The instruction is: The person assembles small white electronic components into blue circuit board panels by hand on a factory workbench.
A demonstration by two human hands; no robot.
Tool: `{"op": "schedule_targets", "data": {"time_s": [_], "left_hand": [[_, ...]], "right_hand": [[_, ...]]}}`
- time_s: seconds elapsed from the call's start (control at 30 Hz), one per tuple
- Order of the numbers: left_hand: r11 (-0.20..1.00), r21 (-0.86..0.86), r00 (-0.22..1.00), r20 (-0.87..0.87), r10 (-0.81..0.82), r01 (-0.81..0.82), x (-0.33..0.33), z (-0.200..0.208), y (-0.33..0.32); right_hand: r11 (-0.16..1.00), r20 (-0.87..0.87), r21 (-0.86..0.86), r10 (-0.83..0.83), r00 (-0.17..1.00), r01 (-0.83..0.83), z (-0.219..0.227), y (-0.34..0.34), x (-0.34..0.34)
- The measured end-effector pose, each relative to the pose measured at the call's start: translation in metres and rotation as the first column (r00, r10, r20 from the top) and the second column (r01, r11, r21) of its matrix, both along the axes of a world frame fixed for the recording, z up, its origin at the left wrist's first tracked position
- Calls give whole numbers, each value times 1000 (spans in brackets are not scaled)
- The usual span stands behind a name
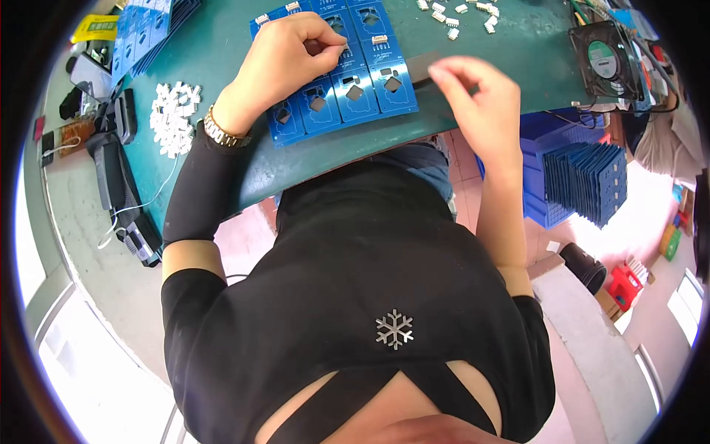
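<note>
A blue panel of joined circuit boards (356,106) with square cutouts lies at the near edge of the green table. Over its middle, my left hand (285,59) is closed in a pinch on a small white connector, mostly hidden by the fingertips. A few white connectors, such as one connector (379,40) at the right, sit upright on the panel. Just right of the panel is my right hand (484,100), thumb and forefinger pressed together; whatever they hold is too small to make out. Beside those fingertips lies a flat dark brown strip (423,66).
A heap of white connectors (175,118) lies left of my left wrist, and more loose connectors (452,22) lie at the far right. Stacked blue boards (140,33) stand far left. A black fan (606,61) sits at the right edge, above a blue crate (538,177) holding boards.
</note>
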State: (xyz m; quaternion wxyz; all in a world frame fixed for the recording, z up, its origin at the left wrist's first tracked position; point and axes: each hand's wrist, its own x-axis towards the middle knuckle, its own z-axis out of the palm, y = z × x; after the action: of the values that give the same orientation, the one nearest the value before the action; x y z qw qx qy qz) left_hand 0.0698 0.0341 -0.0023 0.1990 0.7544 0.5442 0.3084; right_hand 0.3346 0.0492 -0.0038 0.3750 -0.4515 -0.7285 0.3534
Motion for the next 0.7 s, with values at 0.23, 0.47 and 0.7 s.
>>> {"op": "schedule_targets", "data": {"time_s": [0.23,0.47,0.7], "left_hand": [[996,-89,999,37,-1,4,-2,0,6],[994,-111,1000,19,24,-22,-3,0,7],[991,-132,999,5,37,-36,-2,1,6]], "right_hand": [[863,-86,-495,62,994,-97,4,-32,-1],[689,-395,-682,-66,916,-244,-2,-28,-3],[679,-393,-708,-148,908,-196,-3,-29,-7]]}}
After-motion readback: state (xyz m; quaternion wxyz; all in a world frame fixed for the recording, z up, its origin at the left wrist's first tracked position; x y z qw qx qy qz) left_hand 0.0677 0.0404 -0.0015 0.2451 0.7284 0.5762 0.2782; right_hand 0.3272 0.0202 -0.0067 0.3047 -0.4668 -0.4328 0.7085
